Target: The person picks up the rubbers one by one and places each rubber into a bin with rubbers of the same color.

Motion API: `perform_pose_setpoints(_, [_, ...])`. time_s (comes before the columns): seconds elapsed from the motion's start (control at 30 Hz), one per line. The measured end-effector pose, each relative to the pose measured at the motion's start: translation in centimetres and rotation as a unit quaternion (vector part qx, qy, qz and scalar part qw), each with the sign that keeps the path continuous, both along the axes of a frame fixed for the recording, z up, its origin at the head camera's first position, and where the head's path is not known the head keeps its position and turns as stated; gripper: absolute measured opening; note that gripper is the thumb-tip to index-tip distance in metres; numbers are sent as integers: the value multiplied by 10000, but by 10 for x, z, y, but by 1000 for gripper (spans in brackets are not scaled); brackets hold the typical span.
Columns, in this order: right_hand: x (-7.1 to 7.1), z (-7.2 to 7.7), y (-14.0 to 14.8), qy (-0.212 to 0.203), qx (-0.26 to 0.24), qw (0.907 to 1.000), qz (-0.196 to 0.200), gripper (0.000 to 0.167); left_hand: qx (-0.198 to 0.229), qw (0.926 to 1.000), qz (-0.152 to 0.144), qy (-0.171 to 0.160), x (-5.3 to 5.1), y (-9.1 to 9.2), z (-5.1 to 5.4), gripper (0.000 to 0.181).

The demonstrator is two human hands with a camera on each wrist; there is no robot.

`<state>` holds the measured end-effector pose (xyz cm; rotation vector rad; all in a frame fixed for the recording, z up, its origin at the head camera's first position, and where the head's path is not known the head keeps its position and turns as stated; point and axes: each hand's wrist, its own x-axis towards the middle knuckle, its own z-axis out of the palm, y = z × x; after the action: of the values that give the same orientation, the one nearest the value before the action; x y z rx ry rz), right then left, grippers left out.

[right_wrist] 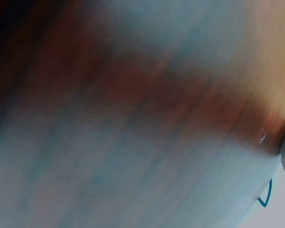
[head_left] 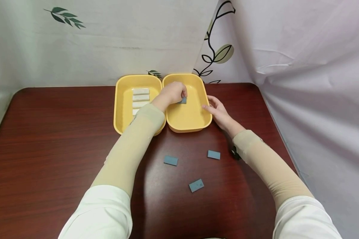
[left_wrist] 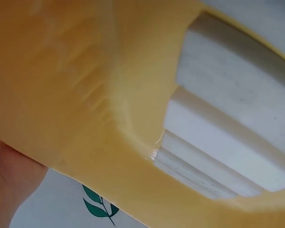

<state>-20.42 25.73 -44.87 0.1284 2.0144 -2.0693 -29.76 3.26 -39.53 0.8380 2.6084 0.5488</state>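
In the head view my left hand [head_left: 174,92] reaches into the right yellow tray [head_left: 188,128], its curled fingers pinching a blue-grey tile [head_left: 182,100] low inside. The hand covers part of that tile. My right hand [head_left: 219,111] holds the same tray's right side, thumb over the rim and fingers outside. Several white blocks [head_left: 141,98] lie in a column in the left yellow tray [head_left: 117,116], partly behind my left sleeve; the left wrist view shows these white blocks [left_wrist: 223,109] close up, with a bit of my left hand [left_wrist: 14,183] at the edge.
On the dark red table [head_left: 62,132], nearer the body, lie three more tiles: one on the left [head_left: 171,160], one on the right [head_left: 213,154] and one closest [head_left: 196,185]. A patterned white curtain [head_left: 122,39] stands directly behind the trays.
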Motion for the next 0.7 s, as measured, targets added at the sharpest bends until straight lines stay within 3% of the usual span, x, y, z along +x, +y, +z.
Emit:
perform_pose_setpoints(0.27, [-2,1,-1,28,-52,10000,-7,58,-107,9999,17,106,0,-1,-1,30])
perform_pose_setpoints(0.7, [0,1,-1,-62,-7,10000,-21,59,-321,9993,-172,114,1,-1,-2,18])
